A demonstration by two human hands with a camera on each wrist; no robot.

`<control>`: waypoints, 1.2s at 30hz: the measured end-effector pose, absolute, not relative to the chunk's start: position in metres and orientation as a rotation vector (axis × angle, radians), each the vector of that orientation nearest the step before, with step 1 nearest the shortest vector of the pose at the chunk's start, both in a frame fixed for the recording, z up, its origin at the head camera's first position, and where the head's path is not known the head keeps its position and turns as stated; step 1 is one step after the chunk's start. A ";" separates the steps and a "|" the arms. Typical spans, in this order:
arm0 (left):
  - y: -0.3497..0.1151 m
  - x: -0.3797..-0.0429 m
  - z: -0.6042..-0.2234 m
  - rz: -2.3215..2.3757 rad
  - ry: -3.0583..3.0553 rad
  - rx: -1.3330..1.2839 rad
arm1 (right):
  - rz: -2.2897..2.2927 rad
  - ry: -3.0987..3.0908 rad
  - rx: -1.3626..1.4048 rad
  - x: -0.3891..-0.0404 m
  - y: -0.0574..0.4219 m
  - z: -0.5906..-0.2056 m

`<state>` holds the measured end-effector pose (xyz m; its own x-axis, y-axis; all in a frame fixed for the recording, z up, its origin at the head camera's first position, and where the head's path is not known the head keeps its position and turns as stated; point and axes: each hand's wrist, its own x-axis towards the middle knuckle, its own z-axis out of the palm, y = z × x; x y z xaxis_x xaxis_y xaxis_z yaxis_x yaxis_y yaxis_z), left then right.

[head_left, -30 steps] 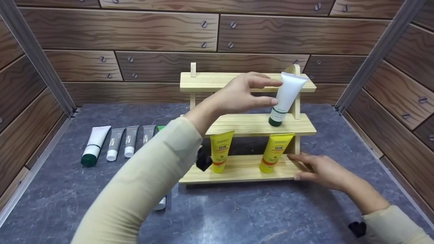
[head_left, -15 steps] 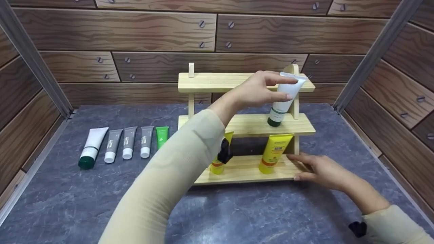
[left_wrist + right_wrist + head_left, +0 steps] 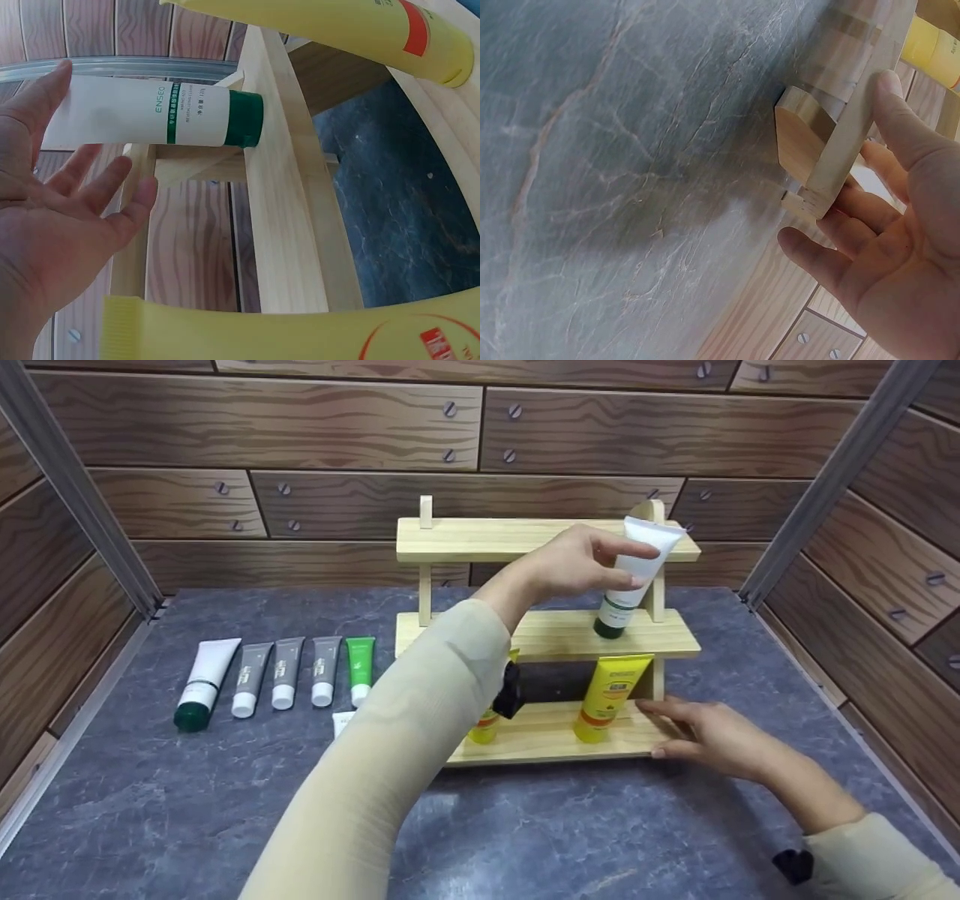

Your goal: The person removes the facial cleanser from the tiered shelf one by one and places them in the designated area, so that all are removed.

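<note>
A white tube with a dark green cap (image 3: 619,610) stands cap-down on the middle shelf, near its right end. My left hand (image 3: 570,562) is at its upper part, thumb and one finger stretched across it in the head view. In the left wrist view, the thumb overlaps the top of the white tube, and the other fingers are loosely bent beside it. At the lower right corner of the wooden display rack (image 3: 547,731), my right hand (image 3: 720,742) grips the bottom shelf's end. The right wrist view shows the thumb on the shelf edge.
On the bottom shelf stand two yellow tubes, the right one (image 3: 611,697) in full view and the left one (image 3: 484,730) partly behind my sleeve. At left lie another white tube (image 3: 206,682), several grey tubes (image 3: 251,679) and a green tube (image 3: 361,667). A white-ended item (image 3: 341,721) is mostly hidden.
My left hand has moved rightward, its fingers going from the white tube's left edge to across its front. The white tube stays in place. My right hand keeps its place on the rack.
</note>
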<state>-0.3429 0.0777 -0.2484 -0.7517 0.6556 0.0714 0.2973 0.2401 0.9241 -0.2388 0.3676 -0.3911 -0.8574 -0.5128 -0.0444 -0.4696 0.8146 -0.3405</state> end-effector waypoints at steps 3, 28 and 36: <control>0.076 -0.342 -0.249 1.530 2.197 0.870 | -0.495 2.875 -0.801 -0.239 0.366 -0.391; 0.041 -0.322 -0.246 1.604 2.346 0.822 | -0.485 2.892 -0.763 -0.238 0.367 -0.393; 0.017 -0.308 -0.237 1.631 2.335 0.889 | -0.477 2.885 -0.741 -0.238 0.366 -0.392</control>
<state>-0.3082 0.0166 -0.2367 -0.8113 0.5491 0.2008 0.3776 0.2298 0.8970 -0.2385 0.3664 -0.3923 -0.8720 -0.4876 -0.0422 -0.4481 0.8301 -0.3318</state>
